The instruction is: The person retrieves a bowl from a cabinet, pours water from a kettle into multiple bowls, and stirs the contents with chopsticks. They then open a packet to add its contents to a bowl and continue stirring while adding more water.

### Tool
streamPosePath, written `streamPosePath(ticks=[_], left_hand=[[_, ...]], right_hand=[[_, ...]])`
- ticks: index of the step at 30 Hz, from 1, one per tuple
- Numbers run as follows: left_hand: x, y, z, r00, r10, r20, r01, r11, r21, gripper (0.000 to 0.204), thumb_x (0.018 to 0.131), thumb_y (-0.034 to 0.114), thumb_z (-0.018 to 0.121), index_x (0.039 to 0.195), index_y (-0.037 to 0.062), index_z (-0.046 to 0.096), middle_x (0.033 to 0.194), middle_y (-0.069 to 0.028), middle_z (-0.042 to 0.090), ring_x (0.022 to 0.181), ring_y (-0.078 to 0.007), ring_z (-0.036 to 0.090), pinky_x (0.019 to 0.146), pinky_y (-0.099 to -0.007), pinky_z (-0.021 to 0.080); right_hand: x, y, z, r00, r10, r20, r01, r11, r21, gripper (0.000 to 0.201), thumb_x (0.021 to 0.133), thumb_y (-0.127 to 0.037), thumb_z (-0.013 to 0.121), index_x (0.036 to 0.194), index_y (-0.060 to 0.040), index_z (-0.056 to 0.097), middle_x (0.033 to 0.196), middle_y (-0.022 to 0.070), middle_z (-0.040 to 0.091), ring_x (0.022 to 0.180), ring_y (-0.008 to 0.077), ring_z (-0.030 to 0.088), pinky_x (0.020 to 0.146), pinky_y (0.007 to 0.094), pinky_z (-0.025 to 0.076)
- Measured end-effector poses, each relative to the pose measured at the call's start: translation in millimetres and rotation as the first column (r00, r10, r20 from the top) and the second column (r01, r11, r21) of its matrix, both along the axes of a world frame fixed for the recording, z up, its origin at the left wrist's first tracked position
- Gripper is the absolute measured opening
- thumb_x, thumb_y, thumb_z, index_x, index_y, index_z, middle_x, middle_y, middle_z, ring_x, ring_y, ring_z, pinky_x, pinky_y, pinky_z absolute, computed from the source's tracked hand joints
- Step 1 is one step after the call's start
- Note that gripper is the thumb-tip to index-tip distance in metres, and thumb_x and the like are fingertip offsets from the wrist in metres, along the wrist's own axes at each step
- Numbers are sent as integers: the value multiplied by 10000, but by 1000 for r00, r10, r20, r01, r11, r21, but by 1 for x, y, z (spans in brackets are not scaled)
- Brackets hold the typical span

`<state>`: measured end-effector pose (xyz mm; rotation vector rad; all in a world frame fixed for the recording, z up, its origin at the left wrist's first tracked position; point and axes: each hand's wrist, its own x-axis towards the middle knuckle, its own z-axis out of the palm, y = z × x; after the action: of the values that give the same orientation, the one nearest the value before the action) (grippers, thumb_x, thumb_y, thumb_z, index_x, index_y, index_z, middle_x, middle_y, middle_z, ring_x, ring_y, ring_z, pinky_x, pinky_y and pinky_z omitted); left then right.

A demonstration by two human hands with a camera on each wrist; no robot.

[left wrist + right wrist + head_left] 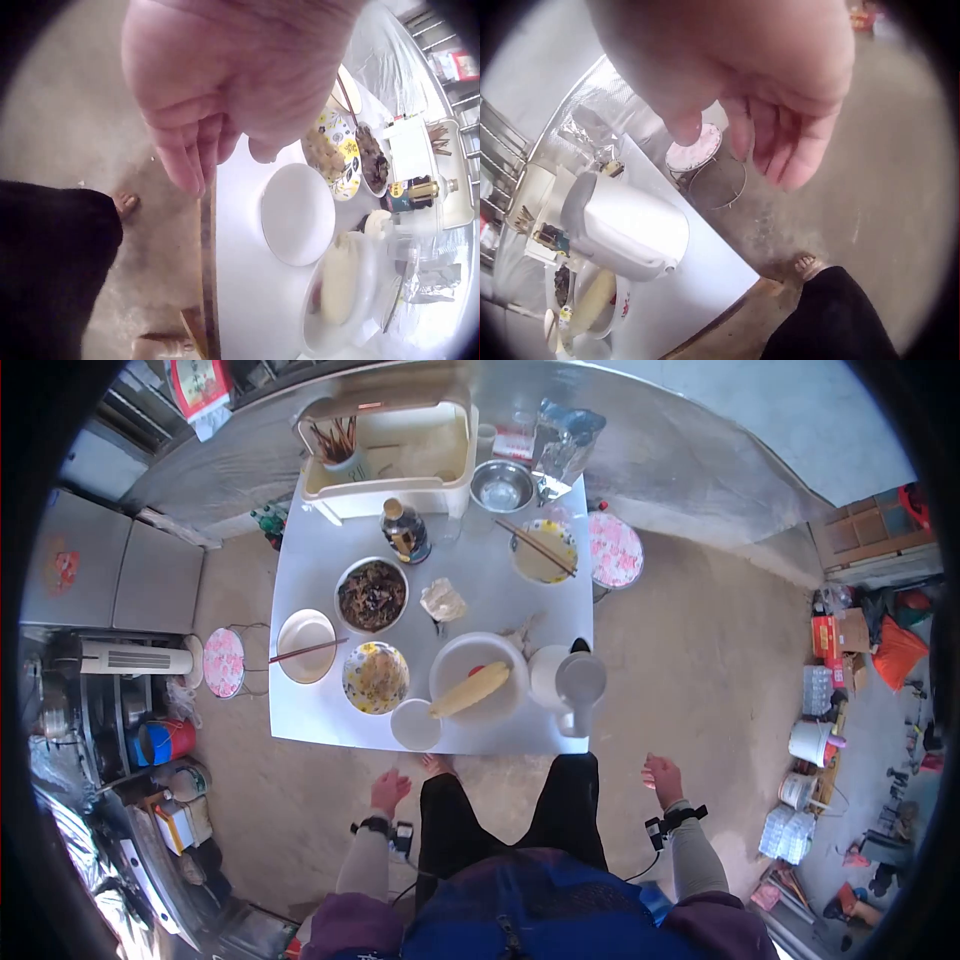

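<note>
Both hands hang beside the person's legs, in front of the table, and hold nothing. My left hand (390, 790) is off the table's front edge, with loosely bent fingers (196, 154). Nearest to it is an empty white bowl (416, 726). My right hand (662, 778) hangs off the table's right front corner, its fingers (784, 146) loosely curled. A white electric kettle (548, 678) stands at that corner. Between bowl and kettle, a larger white basin (440, 670) holds a long pale-yellow piece of food (472, 690), shaped like a corn cob.
On the table (300, 720) are a dish of dark food (372, 595), a flowered plate (376, 678), a bowl with chopsticks (306, 645), a dark bottle (405, 532), a metal bowl (502, 486) and a white box (390, 500). Pink-topped stools (616, 550) flank it.
</note>
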<state>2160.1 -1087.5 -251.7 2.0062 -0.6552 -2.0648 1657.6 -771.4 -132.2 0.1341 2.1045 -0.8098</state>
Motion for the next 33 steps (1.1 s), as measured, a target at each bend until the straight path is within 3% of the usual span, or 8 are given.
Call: streamPosePath(ticks=[3,8,13,17,23,26,29,33], left_hand=[[9,38,34,986,68,150,-64,997,-32,395,916,309,547,1136,-16,501,1034,-189,601,906,-257,633,773,-349,555],[26,139,45,940,338,56,-337,941,-25,339,912,289,554,1096,5,528,967,-157,619,851,-244,636,734,-348,556],[-89,171,145,980,162,113,-171,982,75,351,940,296,519,1141,9,536,1036,-149,621,919,-230,633,793,-345,540],[-128,176,159,990,141,-8,-140,987,83,370,942,290,526,1177,4,536,1083,-164,624,950,-234,639,789,-325,537],[-158,137,195,994,69,83,-52,980,-194,298,962,269,511,1092,21,610,937,-95,672,852,-175,655,738,-284,525],[-181,97,218,989,61,131,-21,958,-287,291,963,260,509,1094,22,614,924,-81,674,839,-152,648,712,-267,514],[-229,40,232,984,-1,179,65,935,-348,294,956,255,517,1093,13,612,925,-84,671,830,-139,642,714,-261,511],[-307,-39,213,985,-85,151,137,916,-378,286,948,243,527,1076,3,617,929,-89,671,835,-139,638,723,-262,508]], right_hand=[[-56,-8,-13,999,36,-1,-36,993,-109,332,871,-351,626,1011,-50,629,859,48,642,737,146,627,648,294,517],[-180,-58,-8,827,479,-294,-515,856,-55,304,866,-314,611,922,-19,655,777,74,670,703,161,637,648,298,498],[-267,-138,28,685,556,-471,-667,738,-101,262,885,-271,574,941,-27,648,799,117,671,769,194,651,697,329,502],[-277,-201,32,717,529,-454,-677,683,-275,255,915,-229,539,966,4,629,781,36,641,696,105,602,626,252,477],[-235,-286,36,695,649,-309,-711,683,-167,260,916,-243,533,999,-12,620,819,54,633,669,101,599,598,241,478],[-251,-334,-37,699,586,-410,-701,675,-229,297,894,-286,547,971,-12,632,786,160,660,725,283,660,635,380,512],[-251,-394,-64,225,656,-721,-870,468,154,336,891,-337,539,915,-10,614,814,191,646,771,359,633,678,444,502],[-200,-464,-59,67,682,-728,-940,288,183,367,863,-407,561,838,-41,577,798,183,610,809,370,594,711,477,473]])
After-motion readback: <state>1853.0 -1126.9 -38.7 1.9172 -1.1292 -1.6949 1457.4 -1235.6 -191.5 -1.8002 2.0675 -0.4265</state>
